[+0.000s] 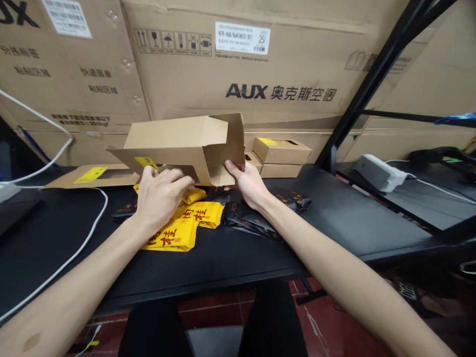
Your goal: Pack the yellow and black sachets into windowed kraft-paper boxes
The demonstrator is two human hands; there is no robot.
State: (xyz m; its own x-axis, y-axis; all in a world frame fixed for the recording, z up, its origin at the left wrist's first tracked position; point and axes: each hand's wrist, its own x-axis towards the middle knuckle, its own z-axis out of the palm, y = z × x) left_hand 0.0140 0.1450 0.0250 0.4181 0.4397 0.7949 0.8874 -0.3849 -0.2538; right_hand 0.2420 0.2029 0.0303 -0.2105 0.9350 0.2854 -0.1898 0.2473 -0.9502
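Kraft-paper carton (174, 141), open-ended, held above black desk (327, 223): left hand (159, 198) curled over near flap, right hand (245, 183) gripping far end between thumb and fingers; yellow sachets (174, 233) and black sachets (249, 220) lying loose directly below

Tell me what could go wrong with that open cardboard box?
The box is held up only by the left hand and right hand, so it might slip. It could then land on the yellow packets or black packets. A bump might push some packets toward the desk edge.
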